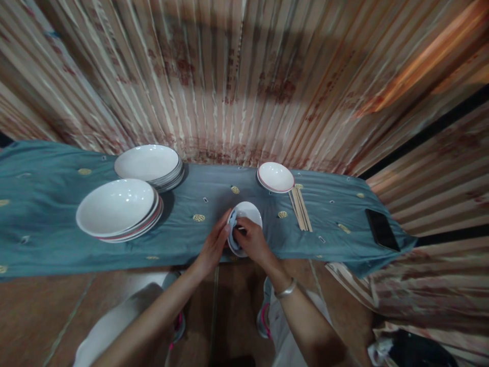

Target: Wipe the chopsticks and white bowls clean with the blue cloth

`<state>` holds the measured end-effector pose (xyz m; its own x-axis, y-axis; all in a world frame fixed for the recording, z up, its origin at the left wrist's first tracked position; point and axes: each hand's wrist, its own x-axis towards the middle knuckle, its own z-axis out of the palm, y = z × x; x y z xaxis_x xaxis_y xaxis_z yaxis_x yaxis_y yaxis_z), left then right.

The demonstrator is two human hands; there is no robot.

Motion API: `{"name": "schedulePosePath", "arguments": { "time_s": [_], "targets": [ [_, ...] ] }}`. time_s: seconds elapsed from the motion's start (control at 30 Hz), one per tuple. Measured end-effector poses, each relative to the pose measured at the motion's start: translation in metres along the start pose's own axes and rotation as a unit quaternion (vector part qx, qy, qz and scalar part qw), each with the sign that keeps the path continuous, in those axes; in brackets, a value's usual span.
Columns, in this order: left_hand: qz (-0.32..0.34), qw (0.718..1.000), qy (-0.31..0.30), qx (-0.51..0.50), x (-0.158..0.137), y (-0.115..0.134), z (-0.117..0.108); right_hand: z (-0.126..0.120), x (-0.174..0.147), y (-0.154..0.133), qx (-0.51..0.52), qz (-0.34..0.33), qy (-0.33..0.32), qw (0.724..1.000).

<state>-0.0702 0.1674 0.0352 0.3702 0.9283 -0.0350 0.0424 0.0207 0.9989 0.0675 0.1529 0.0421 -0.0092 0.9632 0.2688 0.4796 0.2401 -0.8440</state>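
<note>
A small white bowl (252, 210) is tilted up near the front edge of the table, between my two hands. My left hand (217, 238) grips its left side, with the fingers along the rim. Inside the bowl, my right hand (250, 237) is closed on a light blue cloth (233, 224) pressed against the inner wall. The right fingertips are partly hidden in the bowl. A silver bracelet (286, 288) circles my right wrist.
Two stacks of large white bowls, a front stack (118, 206) and a back stack (148, 163), stand at left. Behind the right hand are small stacked dishes (275, 177) and several wooden chopsticks (301, 209). A black phone (382, 229) lies right on the teal tablecloth (183, 239). A curtain (214, 76) hangs behind.
</note>
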Motion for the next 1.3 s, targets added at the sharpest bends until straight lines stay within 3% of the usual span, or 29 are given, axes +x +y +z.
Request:
{"name": "schedulePosePath", "arguments": {
  "time_s": [0.33, 0.7, 1.0, 1.3],
  "targets": [
    [0.012, 1.000, -0.008, 0.026, -0.003, 0.009, 0.001, 0.001, 0.008, 0.007, -0.169, -0.014, 0.047, 0.984],
    [-0.018, 1.000, -0.013, -0.001, -0.006, 0.010, 0.001, -0.007, 0.004, 0.010, -0.351, -0.021, 0.011, 0.936],
    [-0.012, 1.000, -0.016, -0.006, -0.004, 0.006, 0.000, -0.020, -0.004, 0.008, -0.388, 0.005, -0.034, 0.921],
    [0.009, 1.000, -0.002, 0.029, 0.000, 0.009, 0.001, -0.032, -0.018, 0.006, -0.364, -0.010, -0.080, 0.928]
  ]
}}
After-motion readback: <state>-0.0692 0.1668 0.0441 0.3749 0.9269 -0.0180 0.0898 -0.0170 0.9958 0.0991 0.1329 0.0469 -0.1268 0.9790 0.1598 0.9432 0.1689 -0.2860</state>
